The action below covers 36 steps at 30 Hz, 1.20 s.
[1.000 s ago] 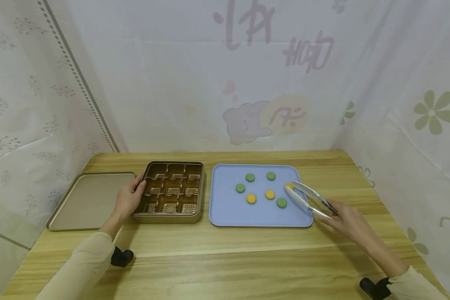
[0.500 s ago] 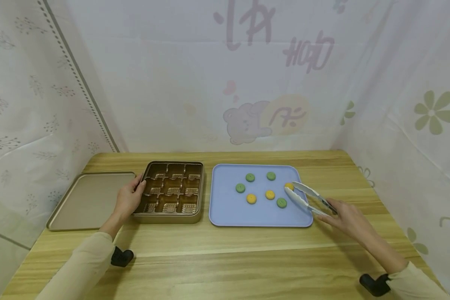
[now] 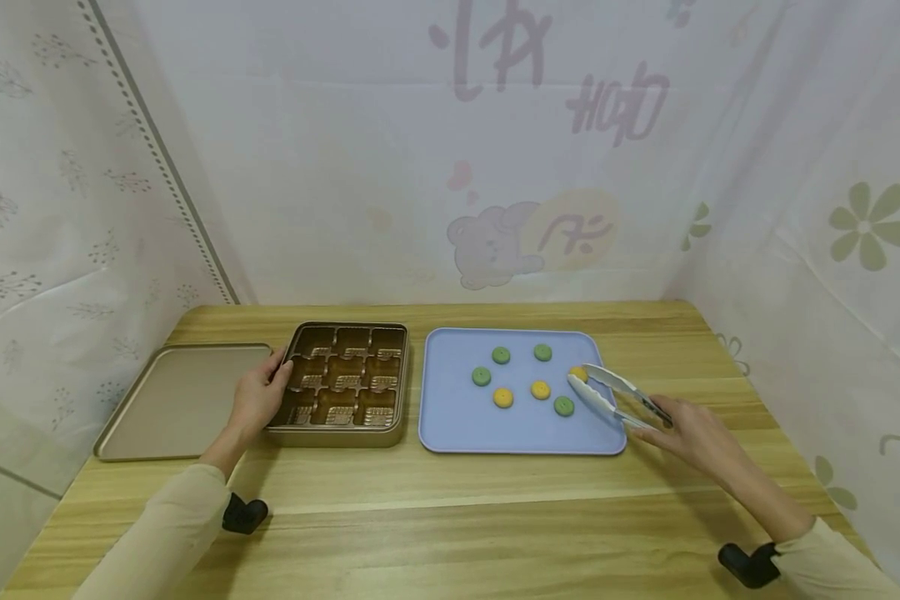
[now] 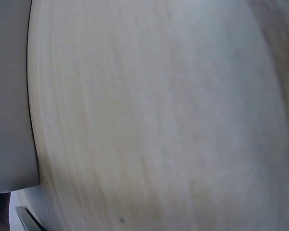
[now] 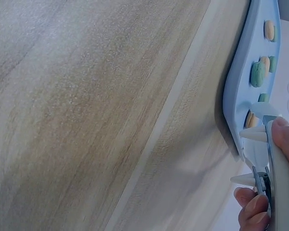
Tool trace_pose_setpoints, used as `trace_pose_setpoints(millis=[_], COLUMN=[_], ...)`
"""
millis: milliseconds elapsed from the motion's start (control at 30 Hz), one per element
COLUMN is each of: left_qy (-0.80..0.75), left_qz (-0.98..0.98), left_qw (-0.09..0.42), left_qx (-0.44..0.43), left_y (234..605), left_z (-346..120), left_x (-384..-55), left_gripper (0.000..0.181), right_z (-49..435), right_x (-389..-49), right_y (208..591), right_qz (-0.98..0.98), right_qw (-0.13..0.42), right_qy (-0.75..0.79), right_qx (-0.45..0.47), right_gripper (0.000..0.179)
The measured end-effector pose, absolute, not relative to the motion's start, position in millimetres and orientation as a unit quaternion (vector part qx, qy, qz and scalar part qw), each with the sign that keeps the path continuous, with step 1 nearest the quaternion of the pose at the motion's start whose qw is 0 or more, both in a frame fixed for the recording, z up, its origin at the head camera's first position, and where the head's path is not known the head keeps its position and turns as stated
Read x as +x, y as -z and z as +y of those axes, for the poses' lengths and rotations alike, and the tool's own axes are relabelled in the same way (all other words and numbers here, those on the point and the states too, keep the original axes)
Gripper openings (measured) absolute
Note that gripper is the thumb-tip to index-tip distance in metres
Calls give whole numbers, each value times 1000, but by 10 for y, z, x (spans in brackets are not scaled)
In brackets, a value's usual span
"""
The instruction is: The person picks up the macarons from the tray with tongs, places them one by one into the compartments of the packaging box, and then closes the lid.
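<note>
In the head view my left hand (image 3: 255,398) grips the left wall of a gold square tin (image 3: 345,438), its thumb over the rim. A brown insert with several square compartments fills the tin, and nothing lies in them. To the right is a light blue tray (image 3: 457,429) bearing several green macarons (image 3: 564,406) and yellow macarons (image 3: 540,389). My right hand (image 3: 696,437) holds metal food tongs (image 3: 619,384). Their pale, scalloped tips stand on either side of the rightmost yellow macaron (image 3: 578,373); whether both touch it I cannot tell. The right wrist view shows fingers and thumb around the tongs (image 5: 279,180).
A flat gold lid (image 3: 187,400) lies left of the tin, partly behind the left hand. The wooden table (image 3: 435,517) extends in front of the tin and tray. A printed curtain (image 3: 330,167) hangs behind the table and along both sides.
The right hand and the tongs' tips have shifted very slightly around the yellow macaron, the tips drawing a little nearer to it. The left hand and tin have stayed put.
</note>
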<state>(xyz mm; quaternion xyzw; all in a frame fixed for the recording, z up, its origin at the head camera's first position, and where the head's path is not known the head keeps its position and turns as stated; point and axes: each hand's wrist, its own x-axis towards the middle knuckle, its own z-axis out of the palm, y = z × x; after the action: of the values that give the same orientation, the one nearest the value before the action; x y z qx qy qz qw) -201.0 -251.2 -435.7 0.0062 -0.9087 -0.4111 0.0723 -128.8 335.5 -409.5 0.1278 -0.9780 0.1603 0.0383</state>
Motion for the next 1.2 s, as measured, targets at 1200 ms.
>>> trace_pose_setpoints(millis=[1200], left_qy=[407], left_qz=[-912], left_qw=[54], left_qx=[18], left_y=[4342], left_z=[-2508], left_x=[-2009], left_gripper=[52], right_z=[3321], right_x=[-1290], right_y=[4081], right_qz=[-977], right_qw=[50], right_qy=[-158], right_qx=[136], right_gripper=[28])
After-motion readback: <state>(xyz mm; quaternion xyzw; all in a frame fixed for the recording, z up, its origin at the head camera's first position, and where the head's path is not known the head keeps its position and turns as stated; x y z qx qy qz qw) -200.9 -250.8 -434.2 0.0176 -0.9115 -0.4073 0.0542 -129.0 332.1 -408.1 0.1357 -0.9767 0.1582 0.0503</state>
